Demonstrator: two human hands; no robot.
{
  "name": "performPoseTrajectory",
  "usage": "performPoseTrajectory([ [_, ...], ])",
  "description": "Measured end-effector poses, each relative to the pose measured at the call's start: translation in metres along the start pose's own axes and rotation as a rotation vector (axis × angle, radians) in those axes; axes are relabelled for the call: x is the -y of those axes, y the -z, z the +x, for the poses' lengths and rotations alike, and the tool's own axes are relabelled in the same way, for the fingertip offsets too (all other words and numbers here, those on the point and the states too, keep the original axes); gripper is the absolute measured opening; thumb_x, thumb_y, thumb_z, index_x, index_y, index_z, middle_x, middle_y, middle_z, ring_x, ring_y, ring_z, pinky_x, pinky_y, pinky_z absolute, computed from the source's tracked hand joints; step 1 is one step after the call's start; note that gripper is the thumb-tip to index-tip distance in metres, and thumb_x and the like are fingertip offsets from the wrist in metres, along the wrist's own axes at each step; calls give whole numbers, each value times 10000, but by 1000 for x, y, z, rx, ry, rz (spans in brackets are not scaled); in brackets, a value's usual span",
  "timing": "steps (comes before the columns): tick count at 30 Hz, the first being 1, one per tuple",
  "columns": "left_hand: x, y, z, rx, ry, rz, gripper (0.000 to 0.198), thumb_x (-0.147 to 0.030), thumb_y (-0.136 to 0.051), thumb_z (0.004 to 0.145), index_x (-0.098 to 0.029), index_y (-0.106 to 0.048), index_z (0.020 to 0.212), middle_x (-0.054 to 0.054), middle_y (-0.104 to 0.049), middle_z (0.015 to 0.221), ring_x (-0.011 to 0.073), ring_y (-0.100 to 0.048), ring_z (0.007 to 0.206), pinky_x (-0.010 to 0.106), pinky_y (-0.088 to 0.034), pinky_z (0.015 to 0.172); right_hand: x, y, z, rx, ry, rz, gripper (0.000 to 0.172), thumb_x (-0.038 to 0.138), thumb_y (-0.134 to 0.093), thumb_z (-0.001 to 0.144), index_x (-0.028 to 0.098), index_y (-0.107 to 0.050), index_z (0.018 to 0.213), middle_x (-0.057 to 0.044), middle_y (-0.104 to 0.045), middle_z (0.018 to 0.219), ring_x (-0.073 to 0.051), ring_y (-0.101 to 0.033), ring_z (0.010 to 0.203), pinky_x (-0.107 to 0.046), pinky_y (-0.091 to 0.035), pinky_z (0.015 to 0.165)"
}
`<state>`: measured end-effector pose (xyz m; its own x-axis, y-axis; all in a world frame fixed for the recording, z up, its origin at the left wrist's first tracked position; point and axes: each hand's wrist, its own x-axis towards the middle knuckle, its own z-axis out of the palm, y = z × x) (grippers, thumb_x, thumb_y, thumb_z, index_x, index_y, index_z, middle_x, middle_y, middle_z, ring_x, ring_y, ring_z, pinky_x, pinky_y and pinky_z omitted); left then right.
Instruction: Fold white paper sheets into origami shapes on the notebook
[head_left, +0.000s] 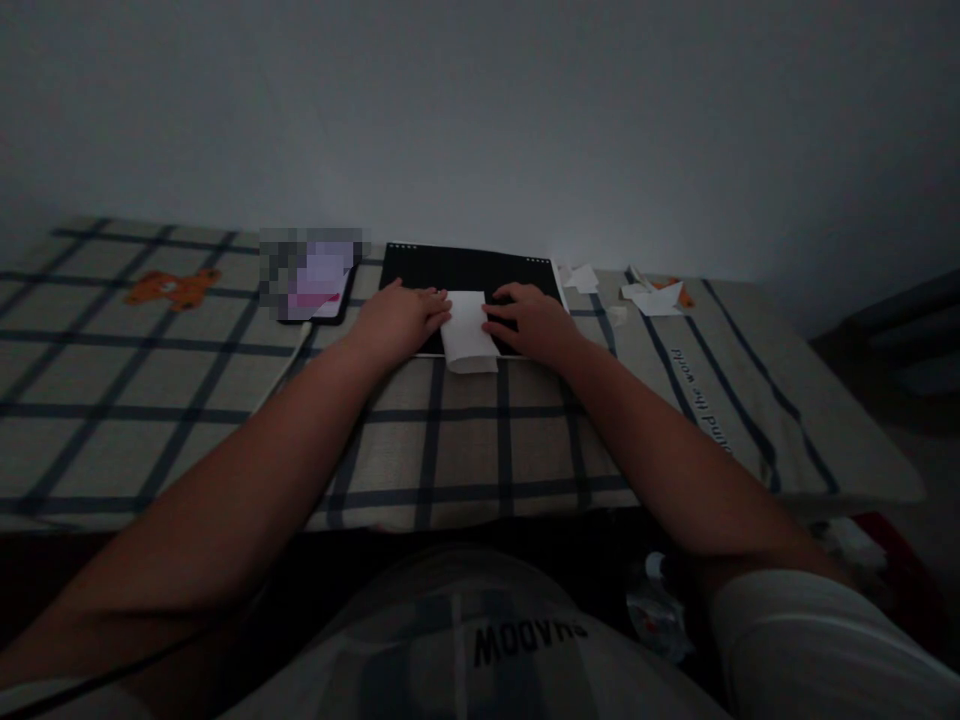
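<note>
A white strip of paper lies over a black sheet or notebook cover with small holes along its far edge. The paper's near end curls over in a loop past the cover's front edge. My left hand holds the paper at its left edge, fingers close together. At the right edge, the fingers of my right hand hold it too, bent and a little apart. Both palms rest low over the cover. Dim light hides how the thumbs sit.
To the left a phone with a lit screen lies by a white cable. On the right are paper scraps and a folded paper piece. A checked cloth covers the table against a wall. A plastic bottle is below.
</note>
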<state>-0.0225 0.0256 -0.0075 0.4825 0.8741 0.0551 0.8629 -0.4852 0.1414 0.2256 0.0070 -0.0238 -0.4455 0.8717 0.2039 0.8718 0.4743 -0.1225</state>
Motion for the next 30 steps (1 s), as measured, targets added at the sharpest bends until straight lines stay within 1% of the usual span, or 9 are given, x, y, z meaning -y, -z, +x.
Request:
performPoseTrajectory([
  [3,9,-6,5,-32,11,-62,352,-322,-574,1120,-265,-778,1401,65,-697,1562,280,-612,1520,590,-333,1354,0,-1,1,-1,-4,2,405,408,-633,1095,246,-782,1436,-153,-668,1528,-363,-622,1340,-514,-552,1043],
  [7,17,-13,10,-103,22,-96,314,-332,-606,1107,-319,-819,1337,24,-763,1477,288,-671,1453,585,-360,1337,-1,-3,1,-10,6,0,394,414,-635,1093,252,-790,1417,-151,-677,1513,-360,-623,1331,-504,-554,1022],
  [11,16,-13,13,-147,76,-67,305,-351,-642,1085,-352,-844,1313,2,-791,1428,335,-723,1372,570,-463,1262,-2,-4,0,-21,13,-3,399,412,-621,1097,237,-789,1414,-159,-682,1506,-362,-621,1329,-504,-549,1013],
  [14,12,-11,13,-146,118,-47,324,-351,-642,1079,-359,-841,1335,-1,-801,1408,356,-743,1328,540,-535,1176,-2,-4,0,-12,8,-3,403,414,-616,1098,238,-787,1418,-159,-676,1514,-365,-621,1326,-508,-547,1012],
  [16,11,-9,12,-141,136,-43,343,-364,-631,1085,-336,-832,1361,22,-808,1394,362,-747,1317,527,-553,1141,-2,-4,1,-13,13,1,398,421,-609,1100,255,-789,1415,-152,-674,1515,-360,-618,1322,-504,-545,1008],
  [18,12,-9,13,-134,137,-49,356,-377,-623,1090,-316,-824,1377,41,-805,1399,363,-744,1321,531,-542,1151,-2,-5,1,-17,16,5,396,422,-604,1102,262,-789,1413,-149,-671,1516,-356,-611,1325,-500,-542,1011],
  [23,28,-13,15,-104,22,-101,344,-372,-632,1086,-316,-813,1373,39,-764,1476,320,-691,1425,558,-379,1310,-3,-5,1,-11,9,10,402,423,-603,1102,260,-786,1420,-148,-667,1523,-354,-608,1325,-503,-533,1029],
  [26,38,-16,17,-83,-72,-119,372,-389,-638,1073,-312,-789,1404,41,-741,1514,286,-647,1485,495,-418,1285,-2,-4,1,-8,14,14,398,408,-601,1102,259,-782,1423,-144,-671,1524,-354,-604,1339,-507,-530,1046],
  [30,46,-16,17,-28,-121,-118,476,-424,-653,1049,-260,-735,1488,59,-705,1562,265,-588,1546,404,-428,1283,1,0,1,12,0,14,402,391,-607,1100,248,-773,1438,-150,-665,1540,-359,-608,1353,-514,-536,1055],
])
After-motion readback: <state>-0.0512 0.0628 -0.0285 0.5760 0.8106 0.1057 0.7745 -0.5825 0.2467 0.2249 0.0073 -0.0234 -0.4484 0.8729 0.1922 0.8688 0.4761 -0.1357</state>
